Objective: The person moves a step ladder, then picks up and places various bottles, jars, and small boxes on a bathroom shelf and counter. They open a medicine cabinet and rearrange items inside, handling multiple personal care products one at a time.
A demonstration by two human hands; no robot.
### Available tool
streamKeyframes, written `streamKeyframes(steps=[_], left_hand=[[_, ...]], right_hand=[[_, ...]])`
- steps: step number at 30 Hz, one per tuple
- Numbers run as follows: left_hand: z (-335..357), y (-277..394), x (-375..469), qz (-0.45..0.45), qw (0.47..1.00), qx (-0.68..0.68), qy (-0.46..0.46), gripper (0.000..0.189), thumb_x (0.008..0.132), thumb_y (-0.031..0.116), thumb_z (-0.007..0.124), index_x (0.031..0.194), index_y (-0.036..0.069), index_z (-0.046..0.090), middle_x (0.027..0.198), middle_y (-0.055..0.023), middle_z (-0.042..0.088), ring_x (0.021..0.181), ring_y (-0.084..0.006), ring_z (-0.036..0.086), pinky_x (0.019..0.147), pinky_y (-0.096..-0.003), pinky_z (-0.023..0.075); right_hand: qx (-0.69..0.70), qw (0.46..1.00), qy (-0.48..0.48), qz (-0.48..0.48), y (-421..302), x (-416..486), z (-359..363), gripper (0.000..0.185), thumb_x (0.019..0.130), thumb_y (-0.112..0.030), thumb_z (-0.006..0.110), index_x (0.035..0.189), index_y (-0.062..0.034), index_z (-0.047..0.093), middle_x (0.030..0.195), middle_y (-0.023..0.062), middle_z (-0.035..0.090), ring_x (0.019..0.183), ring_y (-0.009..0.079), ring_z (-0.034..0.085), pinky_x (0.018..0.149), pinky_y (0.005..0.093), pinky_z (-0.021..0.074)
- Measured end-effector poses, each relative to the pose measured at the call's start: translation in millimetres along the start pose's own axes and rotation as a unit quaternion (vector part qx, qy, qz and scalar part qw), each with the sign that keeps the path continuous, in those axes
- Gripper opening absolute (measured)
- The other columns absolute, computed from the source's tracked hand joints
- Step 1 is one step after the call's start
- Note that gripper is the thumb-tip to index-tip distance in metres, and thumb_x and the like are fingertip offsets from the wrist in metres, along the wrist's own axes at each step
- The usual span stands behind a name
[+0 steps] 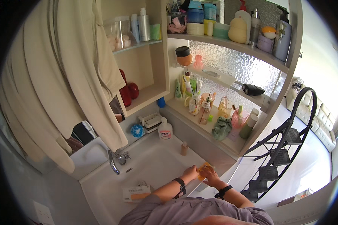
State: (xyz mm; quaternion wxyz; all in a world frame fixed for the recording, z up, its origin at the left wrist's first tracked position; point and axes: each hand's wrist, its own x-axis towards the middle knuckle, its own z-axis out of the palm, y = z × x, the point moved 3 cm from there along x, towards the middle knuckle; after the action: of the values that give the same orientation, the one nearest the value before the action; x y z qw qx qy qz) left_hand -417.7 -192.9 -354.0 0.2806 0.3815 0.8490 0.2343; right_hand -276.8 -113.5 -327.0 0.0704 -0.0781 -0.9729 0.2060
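Note:
By the right corner of the white washbasin (pixel 157 160), my left hand (pixel 191 172) grips the near side of a small orange-yellow item (pixel 202 177), perhaps a cloth or a packet. My right hand (pixel 211 177) lies over the same item with its fingers spread; whether they grip it cannot be told. A small bottle with a peach-coloured body (pixel 184 149) stands upright on the basin, a little beyond my hands. To the left of my forearms, a white and orange box (pixel 137 193) bearing writing rests in the basin, partly hidden by my left arm.
Beige towels (pixel 73 70) hang over the left side, near the chrome tap (pixel 114 161). A white pump-type bottle (pixel 165 128) and a blue ball (pixel 137 130) stand at the back. Cups, bottles and a green cloth (pixel 222 128) crowd the shelf; a black stepladder (pixel 278 157) stands right.

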Motion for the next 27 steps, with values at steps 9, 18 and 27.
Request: streamKeyframes(steps=[9,18,27], left_hand=[[-9.2,-16.1,-6.7,0.066,0.995,-0.077,0.016,0.029,0.08,0.031,0.058,0.098,0.007,0.057,0.09,-0.0087,0.064,0.083,-0.0221,0.062,0.072,-0.0334,0.0474],[-94.8,-62.6,-72.5,0.042,0.927,-0.353,0.12,0.025,0.087,0.016,0.055,0.106,0.0,0.052,0.094,-0.0072,0.058,0.085,-0.0142,0.057,0.077,-0.0263,0.0467],[-108.3,-47.1,-150.3,0.105,0.893,-0.392,0.194,0.024,0.089,0.014,0.052,0.106,-0.002,0.05,0.096,-0.0086,0.057,0.091,-0.0149,0.057,0.081,-0.0271,0.0468]], right_hand=[[0.066,0.995,-0.032,0.07,17.6,-3.7,8.1,0.027,0.08,-0.016,0.052,0.104,-0.0198,0.062,0.11,0.0033,0.058,0.103,0.023,0.052,0.089,0.033,0.0438],[0.104,0.942,0.32,0.016,-60.7,52.1,-150.4,0.012,0.077,-0.015,0.059,0.082,-0.0052,0.063,0.071,0.0145,0.058,0.065,0.0322,0.058,0.056,0.0372,0.0462],[0.29,0.721,0.605,-0.17,-194.9,233.9,-408.9,0.024,0.079,-0.023,0.064,0.084,-0.0001,0.059,0.068,0.011,0.059,0.059,0.0174,0.054,0.056,0.029,0.043]])
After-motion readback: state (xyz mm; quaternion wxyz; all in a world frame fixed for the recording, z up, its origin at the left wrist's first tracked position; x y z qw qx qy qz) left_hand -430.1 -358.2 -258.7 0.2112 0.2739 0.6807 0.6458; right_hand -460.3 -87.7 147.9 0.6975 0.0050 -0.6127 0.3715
